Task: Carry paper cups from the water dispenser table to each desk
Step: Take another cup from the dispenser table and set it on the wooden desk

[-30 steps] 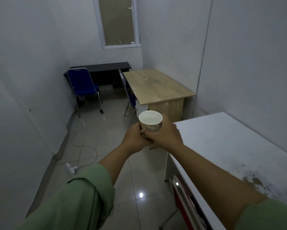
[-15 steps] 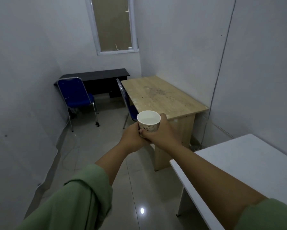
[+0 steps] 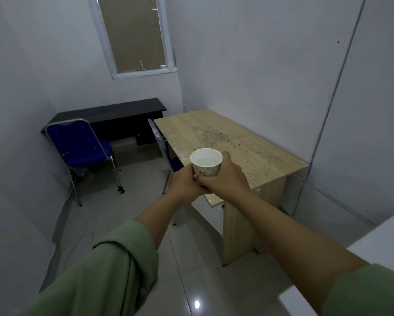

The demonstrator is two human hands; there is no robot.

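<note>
Closer to the wooden desk (image 3: 225, 142) than a second ago. Left hand (image 3: 183, 183) and right hand (image 3: 223, 179) both wrapped tight around the paper cup (image 3: 206, 163), held upright over its near edge. No cup set down on any desk in view.

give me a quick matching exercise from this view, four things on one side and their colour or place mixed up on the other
Things:
1. paper cup
2. chair by the left wall
3. far desk under the window
4. nearest desk ahead

Descriptions:
a. black
b. light wood top with dark specks
c. held upright in both hands
d. blue seat and back, metal frame

Pairs: 1-c, 2-d, 3-a, 4-b. The left hand and right hand wrap the cup together.
</note>
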